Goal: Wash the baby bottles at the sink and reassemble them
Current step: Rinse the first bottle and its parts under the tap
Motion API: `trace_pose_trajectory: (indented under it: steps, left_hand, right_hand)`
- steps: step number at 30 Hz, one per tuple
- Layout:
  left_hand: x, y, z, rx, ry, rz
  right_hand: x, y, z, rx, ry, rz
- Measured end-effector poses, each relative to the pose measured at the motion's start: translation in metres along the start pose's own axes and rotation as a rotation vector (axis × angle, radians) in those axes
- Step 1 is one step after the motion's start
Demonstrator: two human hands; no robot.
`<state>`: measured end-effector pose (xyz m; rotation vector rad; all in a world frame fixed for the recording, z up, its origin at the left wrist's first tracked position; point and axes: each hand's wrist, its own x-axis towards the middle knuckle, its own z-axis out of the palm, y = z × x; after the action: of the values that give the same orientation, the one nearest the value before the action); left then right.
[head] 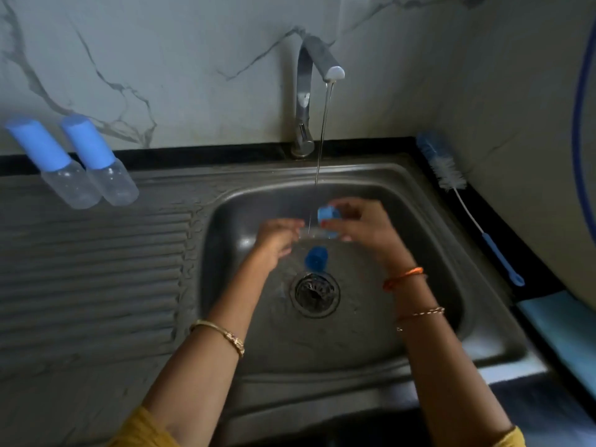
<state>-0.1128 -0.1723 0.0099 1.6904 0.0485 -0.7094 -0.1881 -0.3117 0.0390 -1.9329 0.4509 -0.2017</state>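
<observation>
Both hands [322, 230] grip bottle [314, 234] under tap stream; blue cap [316, 258] below; brush [446, 169] right.

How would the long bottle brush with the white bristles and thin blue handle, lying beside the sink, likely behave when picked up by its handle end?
The bottle brush looks slender, so probably light. Its thin stem may flex, letting the bristle head droop.

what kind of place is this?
Likely a home kitchen: a steel sink with ribbed drainboard, a running tap against a marble-look wall, and capped baby bottles standing nearby.
</observation>
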Motion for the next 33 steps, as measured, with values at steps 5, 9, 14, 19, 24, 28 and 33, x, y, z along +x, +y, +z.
trace_pose_trajectory:
  steps: [5,9,14,19,24,28,33]
  left_hand:
    - [-0.015,0.002,-0.012,-0.272,-0.096,0.178]
    - [-0.029,-0.042,0.000,0.917,0.154,0.294]
    - [-0.056,-0.031,-0.011,0.608,0.248,0.484]
    - [-0.086,-0.039,-0.052,0.379,0.365,0.507]
    - [-0.119,-0.073,-0.122,0.172,0.519,0.445]
    - [-0.153,-0.098,-0.190,0.117,0.679,0.437]
    - [-0.206,-0.135,-0.285,0.137,0.864,0.424]
  right_hand:
    - [-0.031,-0.015,-0.016,0.521,-0.088,-0.123]
    - [-0.054,0.028,0.024,-0.606,0.016,0.215]
    - [-0.074,0.019,0.024,-0.502,0.222,0.048]
    - [-0.095,-0.014,0.050,-0.252,0.216,-0.078]
    - [-0.125,-0.045,0.123,-0.084,0.071,-0.083]
    - [-0.148,-0.073,0.201,-0.028,-0.092,-0.138]
    - [-0.185,-0.105,0.298,-0.027,-0.275,-0.180]
